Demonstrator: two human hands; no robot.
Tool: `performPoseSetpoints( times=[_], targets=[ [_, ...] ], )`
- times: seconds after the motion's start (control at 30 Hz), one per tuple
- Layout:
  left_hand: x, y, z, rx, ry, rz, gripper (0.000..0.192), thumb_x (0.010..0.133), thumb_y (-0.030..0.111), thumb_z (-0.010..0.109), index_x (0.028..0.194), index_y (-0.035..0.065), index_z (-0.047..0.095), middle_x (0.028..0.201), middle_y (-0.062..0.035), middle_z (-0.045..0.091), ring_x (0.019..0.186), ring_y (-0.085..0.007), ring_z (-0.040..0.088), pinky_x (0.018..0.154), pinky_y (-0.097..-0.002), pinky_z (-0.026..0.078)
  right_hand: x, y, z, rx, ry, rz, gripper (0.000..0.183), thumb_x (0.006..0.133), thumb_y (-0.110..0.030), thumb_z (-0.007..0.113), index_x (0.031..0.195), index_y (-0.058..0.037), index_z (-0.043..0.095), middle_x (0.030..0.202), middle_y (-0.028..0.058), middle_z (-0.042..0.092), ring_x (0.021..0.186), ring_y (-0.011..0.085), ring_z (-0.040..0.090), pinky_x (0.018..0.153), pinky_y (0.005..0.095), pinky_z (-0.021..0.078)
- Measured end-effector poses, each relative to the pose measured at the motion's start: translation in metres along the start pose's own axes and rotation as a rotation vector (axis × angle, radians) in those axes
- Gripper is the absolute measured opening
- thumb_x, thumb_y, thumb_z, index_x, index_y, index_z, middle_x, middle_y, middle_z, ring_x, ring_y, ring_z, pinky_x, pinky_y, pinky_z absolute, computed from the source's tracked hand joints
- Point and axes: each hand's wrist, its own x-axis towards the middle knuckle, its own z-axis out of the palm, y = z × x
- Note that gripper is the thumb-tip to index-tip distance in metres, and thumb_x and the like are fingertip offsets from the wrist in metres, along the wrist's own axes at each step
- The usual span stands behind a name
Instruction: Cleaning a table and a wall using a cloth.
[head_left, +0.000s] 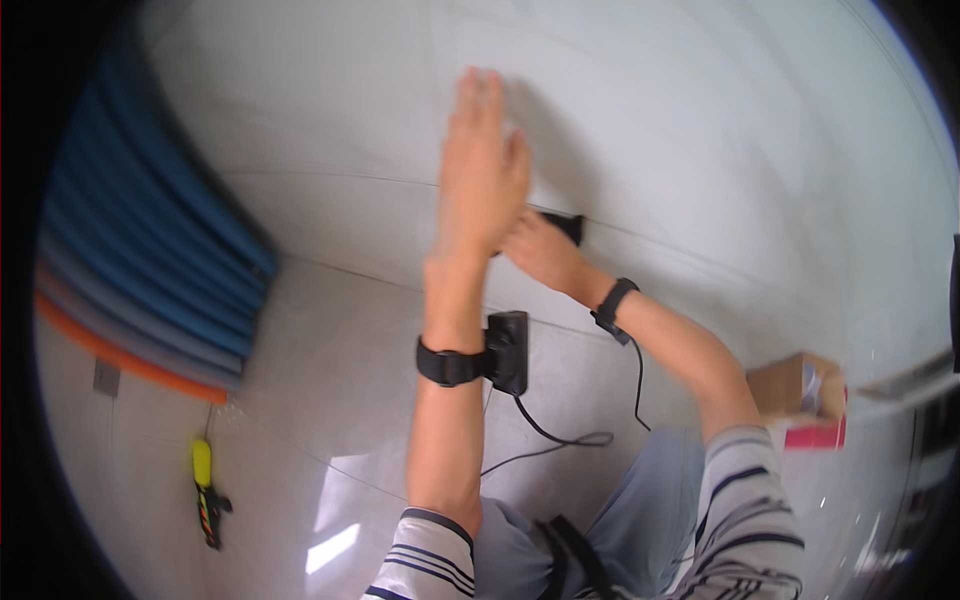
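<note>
My left hand (484, 172) is stretched out flat in front of me, fingers extended upward in the view, somewhat blurred. My right hand (546, 251) meets it near the heel of the palm, its fingertips partly hidden behind the left hand. A black item (564, 225) shows just beyond the right hand; whether the fingers hold it cannot be made out. Each wrist wears a black strap, and the left strap (450, 361) carries a black device (508, 352) with a cable.
Stacked blue, grey and orange padded-looking sheets (165, 217) stand at the left. A yellow-and-black tool-like object (204, 487) lies on the tiled floor (337, 390). An open cardboard box (795, 382) sits at the right, above a red item (816, 436).
</note>
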Motion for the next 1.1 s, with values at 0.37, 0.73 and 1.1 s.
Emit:
performPoseSetpoints(
  times=[0.37, 0.73, 1.1],
  targets=[
    [0.001, 0.031, 0.069, 0.052, 0.031, 0.077, 0.067, 0.098, 0.022, 0.05, 0.15, -0.0002, 0.014, 0.154, -0.0298, 0.004, 0.144, -0.0443, 0.003, 0.115, -0.0476, 0.013, -0.316, 0.066, -0.042, -0.529, -0.183, 0.175, 0.048, 0.086, -0.015, 0.054, 0.133, -0.0236, 0.052, 0.144, -0.0025, 0.044, 0.13, 0.017, 0.043, 0.11, 0.0369, 0.0323],
    [-0.043, 0.076, 0.151, 0.187, -0.15, 0.09, 0.099, 0.095, 0.061, 0.036, 0.144, -0.0046, -0.02, 0.145, -0.0356, -0.03, 0.132, -0.0555, -0.03, 0.103, -0.0689, -0.011, -0.467, 0.116, -0.049, -0.547, 1.249, 1.667, 0.053, 0.096, -0.008, 0.048, 0.143, 0.0062, 0.027, 0.143, 0.0303, 0.035, 0.131, 0.0409, 0.038, 0.11, 0.0422, 0.0294],
    [-0.028, 0.098, 0.162, 0.114, -0.148, 0.243, 0.102, 0.09, 0.058, 0.047, 0.148, -0.0035, -0.01, 0.145, -0.0327, -0.032, 0.129, -0.0548, -0.035, 0.094, -0.0753, -0.018, -0.416, 0.112, -0.008, -0.436, 1.409, 1.798, 0.046, 0.096, -0.002, 0.036, 0.14, 0.0125, 0.029, 0.14, 0.0314, 0.039, 0.127, 0.0402, 0.044, 0.109, 0.0423, 0.0335]
  ],
)
